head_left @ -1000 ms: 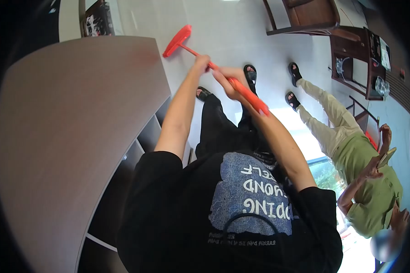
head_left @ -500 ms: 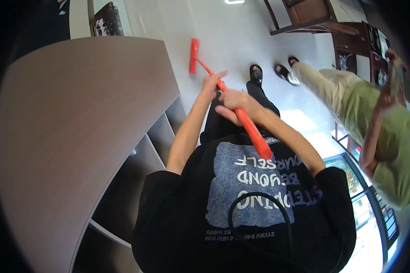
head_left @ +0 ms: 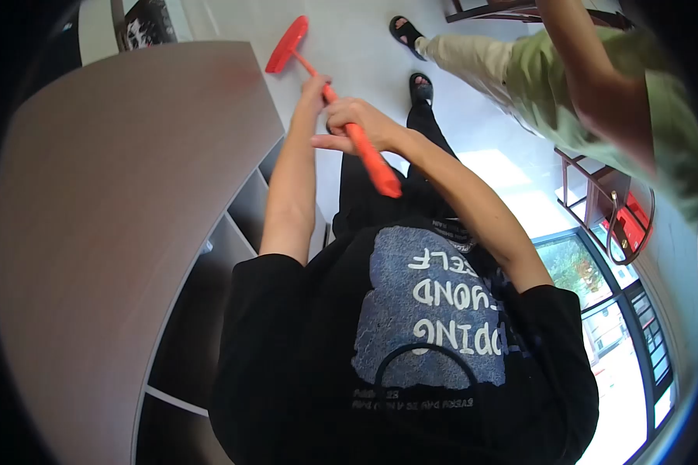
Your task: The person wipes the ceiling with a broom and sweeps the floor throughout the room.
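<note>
A red-orange broom (head_left: 374,164) slants across in front of my body, its wide head (head_left: 288,45) down at the pale floor beyond the counter's corner. My left hand (head_left: 315,91) is wrapped round the lower part of the handle, nearer the head. Higher up the handle, my right hand (head_left: 358,124) is closed round it, the thumb stretched out to the left. The handle's thick end sticks out past my right hand toward my shirt.
A brown counter (head_left: 132,155) with open shelves (head_left: 202,310) beneath runs along my left. Close on my right stands a person in a green top (head_left: 551,85). A wooden chair (head_left: 589,194) and glass doors (head_left: 597,310) are further right.
The broom head has moved forward and left, turning from upright to slanted in view. Both hands have gone forward with the handle. The other person has come closer, one foot now farther left.
</note>
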`<state>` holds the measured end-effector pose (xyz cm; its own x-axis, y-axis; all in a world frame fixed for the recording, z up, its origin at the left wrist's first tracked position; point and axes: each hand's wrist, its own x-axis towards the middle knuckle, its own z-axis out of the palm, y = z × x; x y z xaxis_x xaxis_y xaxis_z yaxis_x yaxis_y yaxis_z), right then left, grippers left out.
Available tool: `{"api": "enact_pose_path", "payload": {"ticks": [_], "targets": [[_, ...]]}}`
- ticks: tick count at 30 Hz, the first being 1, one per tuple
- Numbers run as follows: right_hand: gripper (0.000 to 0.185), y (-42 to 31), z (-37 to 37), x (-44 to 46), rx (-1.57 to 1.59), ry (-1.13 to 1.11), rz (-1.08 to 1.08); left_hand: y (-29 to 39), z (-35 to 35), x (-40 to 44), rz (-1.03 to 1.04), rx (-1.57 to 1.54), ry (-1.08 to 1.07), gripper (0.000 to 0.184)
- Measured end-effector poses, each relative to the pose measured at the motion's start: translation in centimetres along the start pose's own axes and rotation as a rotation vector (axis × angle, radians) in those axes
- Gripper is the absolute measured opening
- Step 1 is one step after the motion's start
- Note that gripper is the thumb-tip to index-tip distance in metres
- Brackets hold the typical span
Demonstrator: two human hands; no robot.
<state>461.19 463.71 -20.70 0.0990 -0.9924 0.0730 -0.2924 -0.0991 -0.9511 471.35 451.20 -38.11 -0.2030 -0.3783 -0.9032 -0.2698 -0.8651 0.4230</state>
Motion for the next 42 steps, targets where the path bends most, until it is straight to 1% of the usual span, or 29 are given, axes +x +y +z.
{"api": "enact_pose_path", "payload": {"ticks": [2, 4, 5, 6, 7, 8, 9, 10, 11, 13, 14, 15, 17, 19, 21, 23, 25, 26, 27, 28, 29, 31, 32, 33, 35, 37, 39, 40, 42], "targets": [[0.048, -0.4, -0.8, -2.3, -0.016, 0.002, -0.05, -3.5, 0.8, 0.0, 0.026, -0.065, 0.026, 0.02], [0.047, -2.4, -1.6, -5.2, 0.016, -0.026, -0.081, -6.7, 2.3, -1.8, 0.096, -0.129, 0.109, 0.037], [0.047, -3.3, -1.7, -6.4, 0.038, -0.044, -0.078, -7.8, 2.8, -3.3, 0.079, -0.079, 0.092, 0.05], [0.046, -4.4, -2.1, -7.3, 0.042, -0.077, -0.045, -9.6, 3.4, -4.0, 0.07, -0.075, 0.156, 0.046], [0.045, -5.2, -2.3, -8.0, 0.047, -0.103, -0.015, -10.0, 3.8, -6.3, 0.061, -0.092, 0.046, 0.039], [0.044, -5.8, -2.4, -8.7, 0.039, -0.151, 0.009, -11.3, 4.4, -7.2, 0.045, -0.192, 0.091, 0.029], [0.044, -6.2, -2.3, -9.4, 0.046, -0.139, -0.004, -11.3, 5.2, -9.2, 0.066, -0.198, 0.114, 0.021], [0.043, -6.7, -1.9, -10.0, 0.066, -0.141, -0.003, -11.8, 5.5, -10.1, 0.028, -0.243, 0.125, 0.018], [0.043, -7.0, -1.7, -10.5, 0.079, -0.139, -0.001, -11.6, 5.3, -10.5, 0.038, -0.225, 0.118, 0.018], [0.041, -8.3, -2.2, -10.1, 0.06, -0.138, -0.032, -10.6, 5.8, -11.1, -0.142, -0.303, 0.142, 0.021], [0.04, -8.8, -2.5, -9.6, 0.063, -0.094, -0.068, -9.7, 5.6, -11.1, -0.127, -0.35, 0.094, 0.024], [0.039, -9.2, -2.8, -9.2, 0.065, -0.052, -0.103, -9.4, 5.4, -9.7, -0.142, -0.327, 0.169, 0.02], [0.038, -8.8, -3.7, -8.0, 0.019, -0.046, -0.106, -7.7, 4.8, -7.8, -0.133, -0.28, 0.122, 0.017], [0.038, -7.8, -4.4, -6.4, 0.031, 0.006, -0.149, -4.1, 5.1, -8.1, -0.035, -0.244, 0.083, 0.015], [0.039, -5.9, -4.6, -4.4, -0.046, 0.099, -0.157, -1.3, 4.6, -7.5, 0.125, -0.308, -0.069, 0.016], [0.036, -4.1, -4.8, -1.9, 0.01, 0.244, -0.125, 2.1, 4.0, -5.4, 0.086, -0.237, -0.109, 0.015], [0.036, -1.9, -4.2, 0.4, 0.02, 0.297, -0.109, 4.6, 3.7, -3.3, 0.141, -0.124, -0.118, 0.013], [0.036, -1.0, -3.9, 1.1, 0.025, 0.336, -0.109, 5.4, 3.6, -1.2, 0.128, -0.116, -0.119, 0.013], [0.036, 0.0, -3.4, 1.6, 0.031, 0.341, -0.098, 5.8, 3.3, 2.0, 0.04, -0.087, -0.019, 0.011], [0.035, 0.8, -2.6, 1.9, 0.067, 0.325, -0.086, 5.4, 2.9, 3.9, -0.049, -0.056, 0.085, 0.01], [0.035, 1.2, -2.2, 2.0, 0.103, 0.309, -0.076, 4.5, 2.4, 4.7, -0.058, -0.049, 0.091, 0.01], [0.035, 0.9, -2.2, 1.3, 0.095, 0.317, -0.094, 4.5, 2.1, 4.4, -0.085, 0.092, -0.044, 0.009], [0.035, 0.5, -2.5, 0.5, 0.09, 0.259, -0.054, 3.6, 2.0, 3.5, -0.054, 0.099, -0.099, 0.01], [0.035, 0.2, -2.9, -0.6, 0.081, 0.203, -0.018, 2.8, 3.2, 0.7, -0.019, 0.106, -0.157, 0.011], [0.035, -0.6, -3.8, -3.7, 0.027, 0.213, -0.067, -0.7, 5.5, -0.2, -0.108, 0.058, -0.042, 0.009], [0.035, -1.2, -4.6, -7.2, 0.021, 0.162, -0.083, -4.1, 7.0, -1.4, -0.13, 0.196, -0.057, 0.009], [0.036, -3.2, -6.1, -9.7, 0.057, 0.144, -0.009, -6.6, 8.9, -3.8, -0.157, 0.124, -0.107, 0.011], [0.036, -4.2, -6.8, -10.4, 0.056, 0.143, -0.032, -7.2, 9.8, -5.0, -0.161, 0.137, -0.126, 0.011], [0.036, -5.9, -7.7, -11.2, 0.069, 0.095, 0.076, -7.8, 10.9, -7.2, -0.189, 0.166, -0.129, 0.013]]}}
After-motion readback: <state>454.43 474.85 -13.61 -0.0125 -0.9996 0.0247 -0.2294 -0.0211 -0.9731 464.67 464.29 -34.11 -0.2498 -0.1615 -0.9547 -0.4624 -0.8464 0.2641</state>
